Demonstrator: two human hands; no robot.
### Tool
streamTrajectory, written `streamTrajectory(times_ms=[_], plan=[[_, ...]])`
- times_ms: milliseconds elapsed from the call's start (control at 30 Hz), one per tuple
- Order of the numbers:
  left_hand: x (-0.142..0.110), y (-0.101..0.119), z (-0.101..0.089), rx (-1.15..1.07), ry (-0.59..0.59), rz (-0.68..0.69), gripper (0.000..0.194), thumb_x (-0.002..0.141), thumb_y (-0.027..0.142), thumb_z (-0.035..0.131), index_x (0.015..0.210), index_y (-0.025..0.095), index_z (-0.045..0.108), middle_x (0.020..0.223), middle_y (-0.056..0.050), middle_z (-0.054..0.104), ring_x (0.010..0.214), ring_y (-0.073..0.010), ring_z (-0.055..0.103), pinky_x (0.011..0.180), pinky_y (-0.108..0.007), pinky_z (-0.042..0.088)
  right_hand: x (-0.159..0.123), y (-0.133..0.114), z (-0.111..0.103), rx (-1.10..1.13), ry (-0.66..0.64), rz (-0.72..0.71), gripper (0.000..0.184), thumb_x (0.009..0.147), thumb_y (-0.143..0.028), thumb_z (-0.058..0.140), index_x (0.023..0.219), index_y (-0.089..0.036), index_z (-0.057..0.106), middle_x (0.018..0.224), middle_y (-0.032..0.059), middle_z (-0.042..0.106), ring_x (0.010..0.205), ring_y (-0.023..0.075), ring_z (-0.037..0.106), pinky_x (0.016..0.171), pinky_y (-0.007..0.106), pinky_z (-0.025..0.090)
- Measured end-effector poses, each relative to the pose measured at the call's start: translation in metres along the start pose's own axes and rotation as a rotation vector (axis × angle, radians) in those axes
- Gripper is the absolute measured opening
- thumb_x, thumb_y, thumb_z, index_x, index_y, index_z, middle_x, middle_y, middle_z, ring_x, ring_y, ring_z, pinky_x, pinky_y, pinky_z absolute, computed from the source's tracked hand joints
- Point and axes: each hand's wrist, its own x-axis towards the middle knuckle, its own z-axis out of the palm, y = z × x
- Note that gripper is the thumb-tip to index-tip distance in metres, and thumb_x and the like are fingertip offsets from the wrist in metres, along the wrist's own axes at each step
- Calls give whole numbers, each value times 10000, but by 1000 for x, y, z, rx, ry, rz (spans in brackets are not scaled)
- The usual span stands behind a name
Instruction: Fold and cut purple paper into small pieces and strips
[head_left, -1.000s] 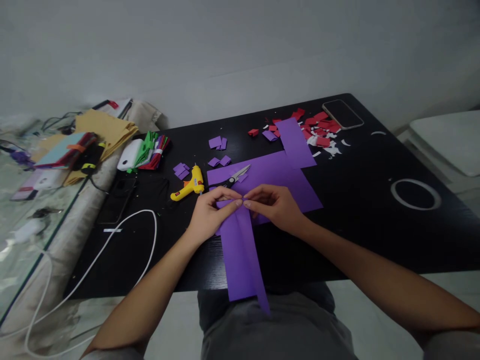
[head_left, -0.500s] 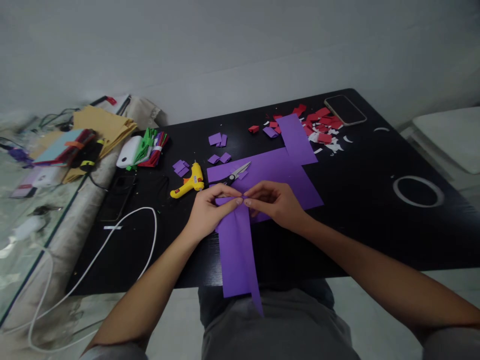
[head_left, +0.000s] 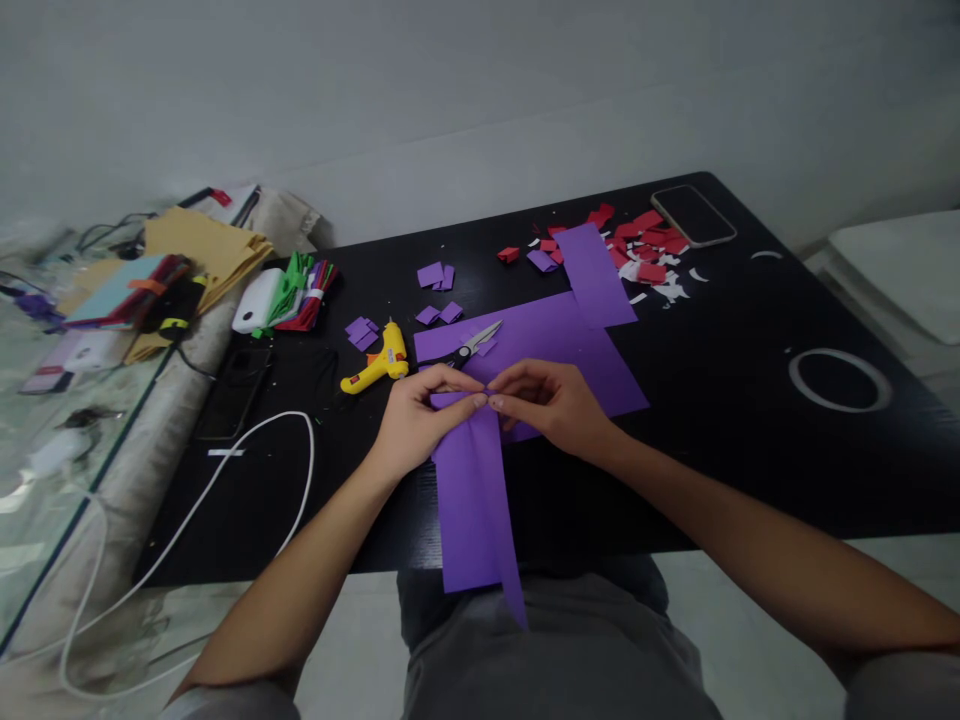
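Note:
A long purple paper strip (head_left: 472,500), creased lengthwise, hangs from my fingers over the table's front edge. My left hand (head_left: 420,415) pinches its upper end between thumb and fingers. Against it, my right hand (head_left: 555,405) pinches the strip's top right corner, the fingertips of both hands almost touching. Beyond my hands lies a large purple sheet (head_left: 570,350), partly covered by my right hand. Scissors (head_left: 476,343) rest on that sheet with their blades half open and their handles partly hidden. To the left of them is a yellow glue gun (head_left: 379,362).
Several small purple pieces (head_left: 361,333) lie behind the glue gun. Red and white scraps (head_left: 649,245), another purple strip (head_left: 595,275) and a phone (head_left: 694,216) are at the back right. A white ring (head_left: 840,381) lies at right. A white cable (head_left: 304,480) loops across the left side.
Both hands keep their pinch on the purple paper strip with hardly any movement. The view has shifted very slightly.

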Motion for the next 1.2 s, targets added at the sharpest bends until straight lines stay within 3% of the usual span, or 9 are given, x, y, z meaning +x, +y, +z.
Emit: streamTrajectory(times_ms=[367,467,633,867,1200], plan=[[1,2,-1,-35,12,-17,168,804,310,837,909,194,776,860,-33,782,820,-182,731,825,-313,590,-1,0,0,-34,36,-19,265,749,-373,888,898,-195,759,764,5,758,677,144,726,665,289,653],[1,3,-2,-101,13,-131,253,807,374,833,972,196,764,859,-27,766,758,-173,702,713,-282,566,-1,0,1,-48,95,-52,263,753,-388,885,892,-209,753,760,5,754,687,157,731,671,306,657],[2,1,0,-266,-37,-364,278,756,420,863,823,177,744,714,6,706,573,-126,609,549,-239,480,-2,1,4,-70,155,-96,275,766,-415,872,896,-216,735,772,12,756,678,170,733,673,330,662],[4,4,-3,-343,-44,-443,197,704,324,875,757,188,743,651,24,680,507,-102,562,488,-218,430,-3,0,5,-44,82,-79,278,744,-391,894,889,-215,735,777,5,758,680,163,736,696,322,660],[4,6,-8,-418,-136,-512,175,706,298,863,784,192,748,697,2,733,539,-129,639,526,-238,492,-4,0,2,15,-3,-33,250,734,-326,909,918,-211,784,779,3,777,688,156,748,714,317,649]])
